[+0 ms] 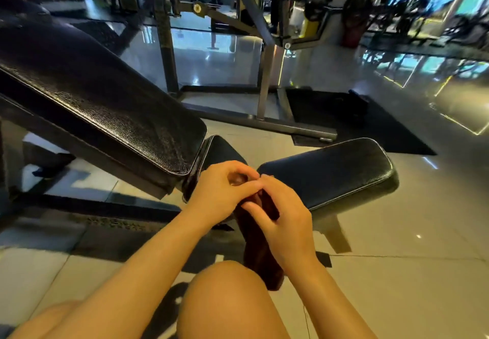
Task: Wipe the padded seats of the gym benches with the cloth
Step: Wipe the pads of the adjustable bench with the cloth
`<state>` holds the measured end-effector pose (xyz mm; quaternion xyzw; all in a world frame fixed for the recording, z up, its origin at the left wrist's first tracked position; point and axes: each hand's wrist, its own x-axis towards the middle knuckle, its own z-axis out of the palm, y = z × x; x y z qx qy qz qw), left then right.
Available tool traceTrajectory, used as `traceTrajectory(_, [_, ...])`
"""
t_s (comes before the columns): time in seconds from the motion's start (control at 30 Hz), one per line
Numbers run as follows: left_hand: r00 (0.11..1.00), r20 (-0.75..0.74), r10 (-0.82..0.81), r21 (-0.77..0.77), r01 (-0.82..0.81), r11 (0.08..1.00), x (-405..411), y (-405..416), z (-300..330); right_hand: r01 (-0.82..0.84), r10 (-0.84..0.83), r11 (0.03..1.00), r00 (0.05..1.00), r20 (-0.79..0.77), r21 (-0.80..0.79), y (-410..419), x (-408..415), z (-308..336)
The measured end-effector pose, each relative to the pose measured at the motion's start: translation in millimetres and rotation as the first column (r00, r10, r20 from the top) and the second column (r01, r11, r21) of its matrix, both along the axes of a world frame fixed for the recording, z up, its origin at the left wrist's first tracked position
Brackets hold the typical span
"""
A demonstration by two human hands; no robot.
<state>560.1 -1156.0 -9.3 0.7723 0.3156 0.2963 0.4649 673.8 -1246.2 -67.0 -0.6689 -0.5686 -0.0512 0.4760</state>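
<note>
Head view of an adjustable gym bench, seen from a seated or crouched position. The left hand (221, 192) and the right hand (284, 226) meet in front of the bench, both gripping a dark brown cloth (260, 252). The left hand's fingers curl over the cloth's upper end, fingertips pinched toward the thumb; the right hand's fingers fold around the cloth just below, its thumb (255, 207) laid across the fabric. The two hands touch at the fingertips. The rest of the cloth hangs down between the forearms as a narrow bunched strip, ending just beside the person's bare knee (227, 301).

The cloth is held in the air, in front of the gap between the bench's two pads; whether it touches either pad cannot be told. The black padded seat (330, 172), with pale piping along its edge, lies to the right of the hands and tilts slightly upward at its far end. The black inclined backrest pad (111, 106), with a grained surface, rises up and to the left. Its lower end lies just beside the seat's near end.

Behind the bench stand a grey steel machine frame (266, 84), a black floor mat (352, 121) and a glossy tiled floor (423, 233). More gym machines, blurred, fill the background.
</note>
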Motion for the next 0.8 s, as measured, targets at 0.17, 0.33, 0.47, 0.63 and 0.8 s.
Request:
traceTrajectory(0.17, [0.995,-0.024,-0.096,0.076,0.097,0.992,54.7,-28.8,-11.2,0.220,-0.221,0.975,0.953,0.208,0.030,-46.8,54.8,-8.1])
traceTrajectory(0.33, [0.977,0.039,-0.210,0.251,0.194,0.948,129.6,-51.3,15.3,0.405,-0.436,0.898,0.872,0.222,0.173,-67.6,127.0,14.8])
traceTrajectory(0.47, [0.978,-0.069,-0.196,0.281,0.207,0.937,164.3,-47.9,7.3,0.630,-0.630,0.774,0.754,0.185,0.071,-30.5,187.0,4.4])
traceTrajectory(0.63, [0.930,-0.352,-0.104,0.392,0.248,0.886,135.5,-11.1,-21.4,0.764,-0.748,0.626,0.645,-0.158,0.155,12.2,186.0,-41.4])
traceTrajectory(0.8, [0.934,-0.356,-0.023,0.418,0.181,0.890,107.3,8.2,-33.6,0.823,-0.721,0.538,0.562,-0.407,0.182,37.5,145.6,-69.3])
